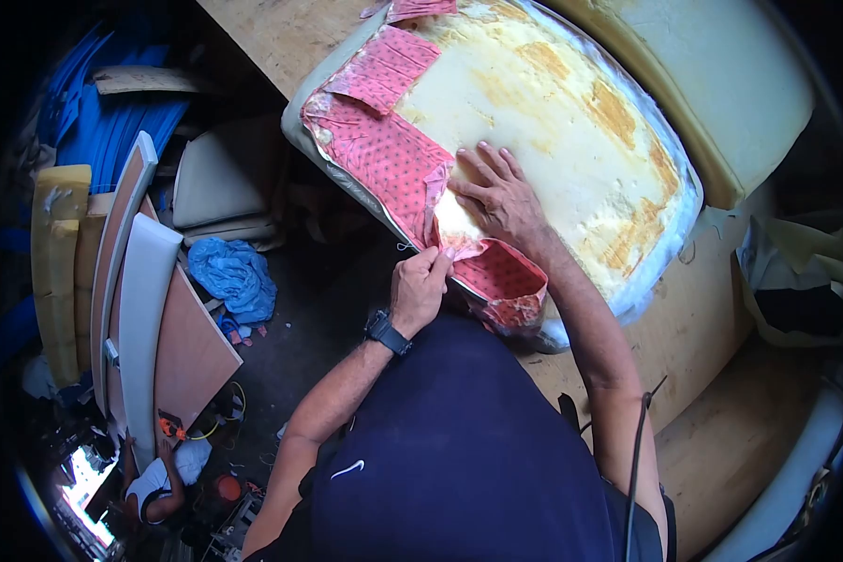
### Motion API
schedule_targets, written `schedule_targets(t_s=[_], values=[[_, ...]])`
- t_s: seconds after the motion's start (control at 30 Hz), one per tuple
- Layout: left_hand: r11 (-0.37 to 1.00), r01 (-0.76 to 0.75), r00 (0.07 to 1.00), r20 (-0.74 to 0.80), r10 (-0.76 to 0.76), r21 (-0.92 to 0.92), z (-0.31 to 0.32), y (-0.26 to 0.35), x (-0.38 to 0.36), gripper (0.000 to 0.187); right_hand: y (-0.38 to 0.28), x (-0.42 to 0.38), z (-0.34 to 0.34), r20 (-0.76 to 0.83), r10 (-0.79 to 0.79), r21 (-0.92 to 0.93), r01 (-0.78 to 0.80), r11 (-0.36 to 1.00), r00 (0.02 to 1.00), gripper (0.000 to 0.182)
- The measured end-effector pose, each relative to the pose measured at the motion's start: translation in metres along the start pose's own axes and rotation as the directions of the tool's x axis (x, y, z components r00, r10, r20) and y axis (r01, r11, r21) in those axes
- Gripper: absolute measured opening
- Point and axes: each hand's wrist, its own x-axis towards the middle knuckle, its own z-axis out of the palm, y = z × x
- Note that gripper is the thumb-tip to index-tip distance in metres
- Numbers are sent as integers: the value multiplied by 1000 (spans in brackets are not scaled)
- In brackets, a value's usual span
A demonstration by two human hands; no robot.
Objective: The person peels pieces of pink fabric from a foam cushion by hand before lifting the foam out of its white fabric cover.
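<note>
A large foam cushion [534, 122], yellowed and stained in patches, lies on a wooden table. Pink patterned fabric [384, 169] runs along its near left edge, wrinkled and partly folded back. My left hand [420, 288], with a watch on the wrist, pinches this fabric at the cushion's edge. Spread flat on the foam, my right hand [504, 197] rests just above that spot. Between the hands a bare, pale patch of foam shows. To the right of my left hand, a loose fold of the pink fabric stands up in a loop.
Another foam piece [721, 84] lies at the upper right of the wooden table [693, 309]. Curved panels [150, 281], a blue plastic bag [234, 279] and cushions [225, 178] are on the left. A co-worker [159, 482] is at the lower left. A dark cable [639, 450] hangs near my right arm.
</note>
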Motion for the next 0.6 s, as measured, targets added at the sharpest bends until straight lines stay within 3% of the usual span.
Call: schedule_targets(t_s=[0.17, 0.3, 0.37, 0.4, 0.43, 0.47, 0.5, 0.53, 0.57, 0.6], values=[[1000, 12, 1000, 17, -12, -8, 1, -9, 17, 42, -10, -1, -14, 13, -9, 31, 9, 999, 1000, 38], [972, 74, 996, 55, -63, -224, 3, -8, 16, 46, -1, -9, -21, -45, -28, 63, 31, 998, 999, 34], [951, 94, 993, 94, -69, -296, 2, -3, 11, 47, 2, -26, -32, -152, 229, 334, -168, 928, 961, 27], [975, 56, 993, 112, -32, -214, 1, 3, 8, 46, -5, -38, -47, -209, 341, 401, -238, 885, 916, 24], [991, 12, 991, 132, 6, -130, -1, 8, 5, 46, -9, -56, -59, -207, 351, 392, -251, 885, 913, 24], [997, -3, 985, 174, 16, -74, -2, 12, 4, 41, -10, -76, -73, 5, 547, 534, -465, 707, 837, 25], [997, -6, 982, 190, 20, -73, 1, 16, 2, 41, -15, -96, -82, 236, 673, 608, -647, 461, 701, 26], [991, -118, 973, 193, 130, -70, 4, 20, 1, 39, -24, -114, -88, 228, 686, 607, -651, 455, 691, 26], [971, -228, 951, 197, 237, -68, 6, 25, -2, 39, -35, -133, -93, 305, 713, 627, -697, 349, 632, 27], [970, -234, 946, 215, 243, -66, 8, 36, -6, 39, -45, -148, -96, 380, 729, 638, -732, 239, 569, 29]])
